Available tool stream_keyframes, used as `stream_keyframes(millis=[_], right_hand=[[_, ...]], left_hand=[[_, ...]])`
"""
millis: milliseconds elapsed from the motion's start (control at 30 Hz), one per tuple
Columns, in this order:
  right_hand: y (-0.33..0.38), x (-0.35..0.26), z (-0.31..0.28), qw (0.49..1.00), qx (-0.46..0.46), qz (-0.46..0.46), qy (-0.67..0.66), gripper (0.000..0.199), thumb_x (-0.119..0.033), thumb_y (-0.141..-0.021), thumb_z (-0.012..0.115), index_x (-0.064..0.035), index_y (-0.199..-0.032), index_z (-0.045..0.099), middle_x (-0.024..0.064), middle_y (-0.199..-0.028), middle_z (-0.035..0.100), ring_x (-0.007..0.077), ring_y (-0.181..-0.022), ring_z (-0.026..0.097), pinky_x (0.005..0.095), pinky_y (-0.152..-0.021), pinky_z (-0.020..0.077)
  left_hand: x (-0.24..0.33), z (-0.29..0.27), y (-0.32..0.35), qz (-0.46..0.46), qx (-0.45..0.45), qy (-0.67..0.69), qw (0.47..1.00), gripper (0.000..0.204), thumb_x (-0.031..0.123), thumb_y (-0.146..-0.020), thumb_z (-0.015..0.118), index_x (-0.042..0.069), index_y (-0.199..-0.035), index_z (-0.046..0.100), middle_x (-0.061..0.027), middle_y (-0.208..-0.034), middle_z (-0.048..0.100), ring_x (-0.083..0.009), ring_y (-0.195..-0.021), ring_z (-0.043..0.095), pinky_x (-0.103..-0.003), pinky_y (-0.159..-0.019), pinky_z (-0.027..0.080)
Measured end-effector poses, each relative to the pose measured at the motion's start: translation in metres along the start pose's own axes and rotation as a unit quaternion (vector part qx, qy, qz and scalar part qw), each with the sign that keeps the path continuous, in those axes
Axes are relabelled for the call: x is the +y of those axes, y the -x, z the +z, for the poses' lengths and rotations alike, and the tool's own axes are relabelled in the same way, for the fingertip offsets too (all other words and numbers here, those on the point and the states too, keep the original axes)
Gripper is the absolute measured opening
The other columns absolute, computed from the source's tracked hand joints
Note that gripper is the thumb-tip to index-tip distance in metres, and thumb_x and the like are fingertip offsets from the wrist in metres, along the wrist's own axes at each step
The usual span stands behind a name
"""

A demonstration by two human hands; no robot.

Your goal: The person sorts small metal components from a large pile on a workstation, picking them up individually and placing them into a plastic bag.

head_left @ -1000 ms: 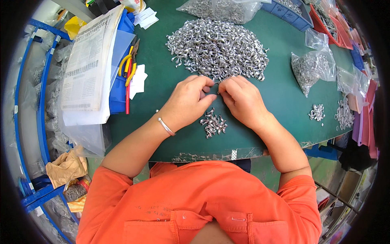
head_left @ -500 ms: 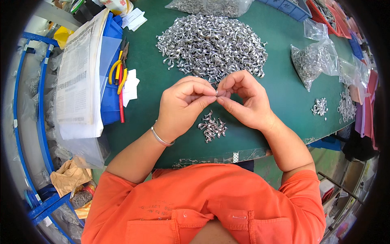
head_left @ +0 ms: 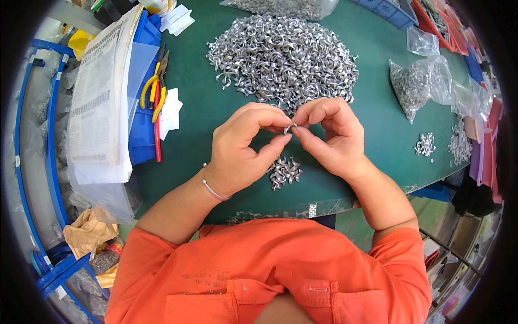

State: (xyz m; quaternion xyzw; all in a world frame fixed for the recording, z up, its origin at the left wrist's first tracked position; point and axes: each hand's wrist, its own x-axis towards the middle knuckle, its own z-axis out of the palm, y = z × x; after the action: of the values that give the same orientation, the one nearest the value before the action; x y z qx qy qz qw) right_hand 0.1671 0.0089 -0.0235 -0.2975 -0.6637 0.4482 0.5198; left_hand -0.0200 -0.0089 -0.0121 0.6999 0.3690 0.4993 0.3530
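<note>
Between my fingertips is a small curved metal piece (head_left: 290, 129), silvery and shaped like a little hook. My left hand (head_left: 243, 135) pinches one end of it between thumb and index finger. On its other side, the thumb and fingers of my right hand (head_left: 333, 136) close on it too. Just beyond my hands spreads a large heap of similar curved metal pieces (head_left: 280, 59). A small pile of them (head_left: 285, 174) lies on the green table (head_left: 216, 202) below my hands, partly covered by my left thumb.
Left on the table, yellow-handled pliers (head_left: 149, 92) and a red pen (head_left: 157, 135) lie by a blue bin (head_left: 141, 146) under printed papers (head_left: 100, 113). A plastic bag of metal parts (head_left: 413, 81) and small piles of parts (head_left: 424, 144) are at the right. A blue tray (head_left: 391, 13) stands far right.
My fingertips have parted a little and shifted slightly, so the curved metal piece now shows between them. The left thumb has come down nearer the small pile.
</note>
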Motion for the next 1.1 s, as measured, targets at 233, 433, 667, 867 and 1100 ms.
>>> stream_keyframes(millis=[233, 433, 667, 867, 1100], right_hand=[[-0.032, -0.040, -0.056, 0.879, 0.145, -0.233, 0.391, 0.020, 0.012, -0.070, 0.065, -0.0019, -0.084, 0.065, 0.0083, -0.083, 0.066, 0.0180, -0.076, 0.063, 0.0309, -0.068, 0.0504], [-0.023, -0.068, -0.231, 0.691, 0.321, 0.027, 0.647, 0.019, -0.012, -0.083, 0.064, -0.0027, -0.097, 0.072, 0.0103, -0.087, 0.071, 0.0164, -0.083, 0.067, 0.0290, -0.079, 0.0513], [-0.041, -0.058, -0.144, 0.745, 0.202, -0.118, 0.624, 0.018, -0.002, -0.078, 0.063, -0.0054, -0.095, 0.069, 0.0113, -0.095, 0.067, 0.0258, -0.090, 0.064, 0.0361, -0.082, 0.0501], [-0.006, -0.010, -0.034, 0.874, -0.103, -0.034, 0.474, 0.013, 0.000, -0.074, 0.067, -0.0026, -0.085, 0.061, 0.0122, -0.087, 0.062, 0.0333, -0.082, 0.058, 0.0406, -0.074, 0.0496], [0.023, -0.045, -0.107, 0.803, 0.113, -0.001, 0.585, 0.015, 0.004, -0.073, 0.067, -0.0050, -0.084, 0.063, 0.0085, -0.085, 0.064, 0.0247, -0.077, 0.061, 0.0339, -0.069, 0.0499]], left_hand=[[0.001, -0.008, -0.001, -0.024, 0.046, -0.075, 0.996, 0.024, -0.008, -0.077, 0.071, 0.000, -0.098, 0.062, -0.0093, -0.093, 0.064, -0.0129, -0.079, 0.063, -0.023, -0.070, 0.051], [-0.007, -0.001, -0.007, -0.067, -0.005, -0.146, 0.987, 0.017, -0.002, -0.078, 0.070, 0.001, -0.094, 0.065, -0.0067, -0.090, 0.064, -0.0136, -0.074, 0.061, -0.024, -0.066, 0.048], [-0.016, -0.005, 0.000, -0.038, -0.044, -0.187, 0.981, 0.024, 0.000, -0.078, 0.070, 0.001, -0.101, 0.066, -0.0103, -0.103, 0.066, -0.0193, -0.088, 0.065, -0.028, -0.076, 0.052], [-0.009, -0.001, -0.007, -0.086, -0.054, -0.077, 0.992, 0.022, 0.000, -0.078, 0.067, -0.001, -0.100, 0.064, -0.0146, -0.098, 0.065, -0.0307, -0.091, 0.064, -0.036, -0.081, 0.052], [-0.015, -0.006, 0.002, -0.098, -0.061, -0.108, 0.987, 0.026, -0.002, -0.080, 0.068, 0.000, -0.106, 0.065, -0.0121, -0.105, 0.065, -0.0199, -0.088, 0.065, -0.029, -0.078, 0.053]])
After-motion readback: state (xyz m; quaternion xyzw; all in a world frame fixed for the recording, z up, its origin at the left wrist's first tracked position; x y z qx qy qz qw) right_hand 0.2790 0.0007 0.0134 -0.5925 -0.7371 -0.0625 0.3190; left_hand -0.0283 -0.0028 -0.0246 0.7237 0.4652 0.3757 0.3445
